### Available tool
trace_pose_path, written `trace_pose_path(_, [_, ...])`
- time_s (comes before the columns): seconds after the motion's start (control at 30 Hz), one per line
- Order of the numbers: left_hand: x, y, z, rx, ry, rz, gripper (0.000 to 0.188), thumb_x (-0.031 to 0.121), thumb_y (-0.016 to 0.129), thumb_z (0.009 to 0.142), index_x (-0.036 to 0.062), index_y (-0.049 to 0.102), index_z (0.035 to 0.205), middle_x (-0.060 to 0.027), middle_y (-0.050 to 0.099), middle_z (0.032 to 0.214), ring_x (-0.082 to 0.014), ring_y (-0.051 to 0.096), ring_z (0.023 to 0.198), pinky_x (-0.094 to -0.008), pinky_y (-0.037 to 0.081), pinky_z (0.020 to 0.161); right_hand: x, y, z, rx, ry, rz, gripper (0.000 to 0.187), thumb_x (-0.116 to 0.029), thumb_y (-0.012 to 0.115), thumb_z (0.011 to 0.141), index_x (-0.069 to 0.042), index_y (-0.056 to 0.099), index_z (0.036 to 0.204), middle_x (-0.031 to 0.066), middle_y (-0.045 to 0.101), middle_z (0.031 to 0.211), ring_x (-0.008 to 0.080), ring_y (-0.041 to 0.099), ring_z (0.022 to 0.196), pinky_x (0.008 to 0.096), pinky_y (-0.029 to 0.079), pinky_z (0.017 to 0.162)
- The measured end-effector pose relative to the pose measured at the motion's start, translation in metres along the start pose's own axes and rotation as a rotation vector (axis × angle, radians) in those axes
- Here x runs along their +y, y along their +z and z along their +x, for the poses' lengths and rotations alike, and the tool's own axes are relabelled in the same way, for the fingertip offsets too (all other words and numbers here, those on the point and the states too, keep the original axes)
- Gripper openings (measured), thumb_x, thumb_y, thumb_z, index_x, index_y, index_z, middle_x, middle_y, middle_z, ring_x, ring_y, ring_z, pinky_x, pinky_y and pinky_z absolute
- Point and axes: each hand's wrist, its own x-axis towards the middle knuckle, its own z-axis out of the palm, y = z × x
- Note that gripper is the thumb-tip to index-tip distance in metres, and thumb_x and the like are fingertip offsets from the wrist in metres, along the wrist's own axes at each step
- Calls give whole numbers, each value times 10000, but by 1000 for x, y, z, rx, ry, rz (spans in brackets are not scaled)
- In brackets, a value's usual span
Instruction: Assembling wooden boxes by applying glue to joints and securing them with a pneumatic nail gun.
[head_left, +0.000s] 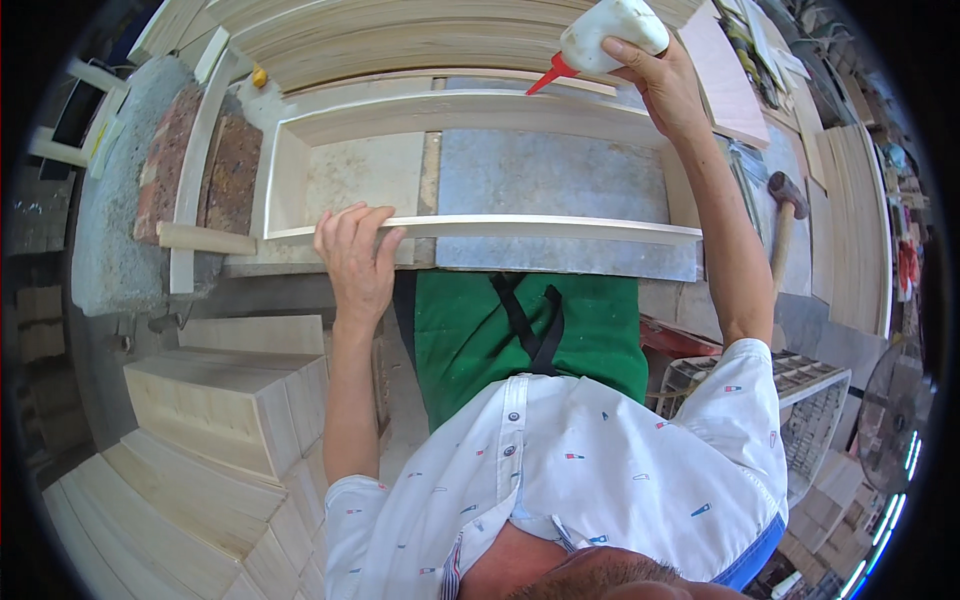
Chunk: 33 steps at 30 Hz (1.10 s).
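A long rectangular frame of pale wooden boards (pixel 540 226) stands on edge across the bench in front of me. My left hand (pixel 355 245) grips its near board towards the left end, fingers over the top edge and thumb on the near side. At the far right my right hand (pixel 655 85) is wrapped round a white glue bottle (pixel 615 35), tilted with its red pointed nozzle (pixel 552 72) downwards. The nozzle tip is at the top edge of the far board (pixel 470 103); whether it touches I cannot tell.
Long boards (pixel 400 40) are stacked behind the frame. Bricks (pixel 232 175) and a concrete block (pixel 120 200) with wooden strips sit at the left. A mallet (pixel 787 200) lies on the right, above a plastic crate (pixel 810 420). Wooden boxes (pixel 210 400) are piled at the lower left.
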Motion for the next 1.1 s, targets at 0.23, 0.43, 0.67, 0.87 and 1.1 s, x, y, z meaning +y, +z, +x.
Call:
trace_pose_path(0.23, [3,-2,1,-27,3,16,239,224,641,841,113,613,1050,-50,568,1019,-237,498,1100,-468,254,1059,2,-45,-17,103,31,22,444,-199,696,846,-2,527,1206,109,620,1103,223,623,1015,369,540,869])
trace_pose_path(0.43, [4,-1,0,-48,0,41,241,214,635,848,113,604,1065,-54,568,1027,-240,498,1106,-474,250,1064,9,-82,-29,148,30,87,403,-182,696,841,-10,557,1178,88,638,1069,204,637,979,347,551,842])
trace_pose_path(0.67, [5,-2,1,-65,-11,47,241,174,649,836,114,604,1065,-57,568,1049,-247,504,1113,-482,254,1064,13,-121,-46,222,-5,12,389,-190,704,834,-33,574,1166,75,647,1048,195,648,943,317,556,787])
trace_pose_path(0.87, [6,-1,1,-66,-13,56,243,162,646,834,112,605,1068,-64,572,1050,-251,505,1114,-481,248,1070,15,-156,-57,294,17,27,358,-173,685,849,-24,579,1156,88,649,1065,210,651,953,333,559,809])
trace_pose_path(1.1, [6,0,0,-58,1,75,247,173,641,840,104,604,1074,-73,574,1044,-253,507,1112,-484,244,1072,13,-185,-72,351,16,5,368,-160,666,861,10,563,1170,119,638,1093,231,644,985,374,572,811])
